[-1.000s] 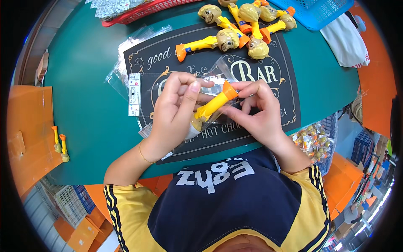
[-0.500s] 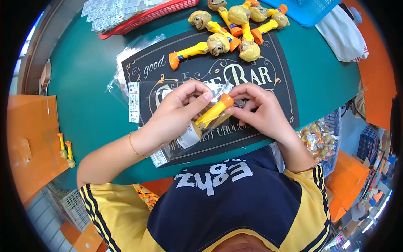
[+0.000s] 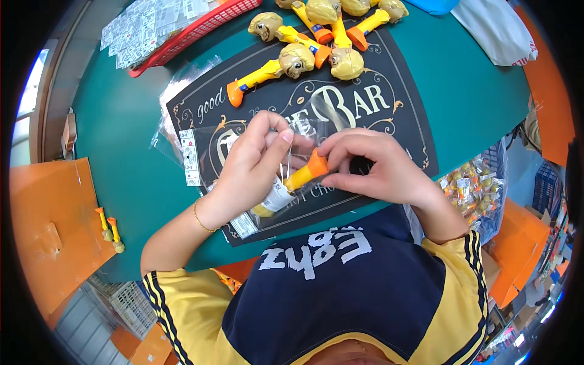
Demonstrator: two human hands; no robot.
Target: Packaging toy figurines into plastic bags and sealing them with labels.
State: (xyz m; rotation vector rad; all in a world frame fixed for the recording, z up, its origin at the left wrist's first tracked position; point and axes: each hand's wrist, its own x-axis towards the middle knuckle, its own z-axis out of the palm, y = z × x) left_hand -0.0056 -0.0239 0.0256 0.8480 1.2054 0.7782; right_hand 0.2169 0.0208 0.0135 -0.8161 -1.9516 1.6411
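Note:
A toy figure [image 3: 300, 179] with a yellow body and flared orange base lies slanted between my hands, its head end low and mostly covered by a clear plastic bag [image 3: 291, 159]. My left hand [image 3: 252, 161] pinches the bag, thumb against the bent fingers. A white label [image 3: 277, 196] shows on the bag near the head end. My right hand [image 3: 380, 163] has thumb and fingers closed at the orange base, which points up to the right. Its exact fingertip contact is partly hidden. A dark printed mat [image 3: 389, 91] lies under both hands.
Several similar blond-headed toy figures [image 3: 296, 61] lie at the mat's far edge. A red basket [image 3: 194, 38] of labelled bags stands far left, with loose clear bags [image 3: 173, 109] below. Two small figures [image 3: 113, 231] lie at left. A bag of packed toys [image 3: 471, 188] sits at right.
The toy's yellow body shows less and its head end sits lower, deeper in the bag. My right hand stays at the orange base. The whole view has shifted slightly.

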